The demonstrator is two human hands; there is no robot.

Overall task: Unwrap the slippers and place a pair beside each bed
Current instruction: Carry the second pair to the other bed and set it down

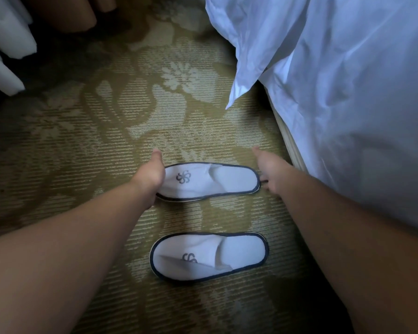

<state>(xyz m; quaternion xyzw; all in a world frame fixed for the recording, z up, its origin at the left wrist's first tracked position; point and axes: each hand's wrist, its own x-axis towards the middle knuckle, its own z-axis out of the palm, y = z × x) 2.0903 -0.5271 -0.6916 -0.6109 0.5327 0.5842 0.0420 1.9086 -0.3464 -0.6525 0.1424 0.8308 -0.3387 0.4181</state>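
Patterned olive carpet carries two white slippers: far slipper, near slipper, apart.

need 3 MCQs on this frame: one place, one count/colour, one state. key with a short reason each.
1. Where does the bed lie relative to the slippers?
A. to their right
B. to their left
C. beneath them

2. How many slippers lie on the carpet?
A. one
B. two
C. four

3. What state is the far slipper in?
A. wrapped in plastic
B. unwrapped, hands at both ends
C. lifted onto the bed

Key:
1 A, white bedding fills the right side.
2 B, the far slipper and the near slipper.
3 B, left hand at its toe, right hand at its heel.
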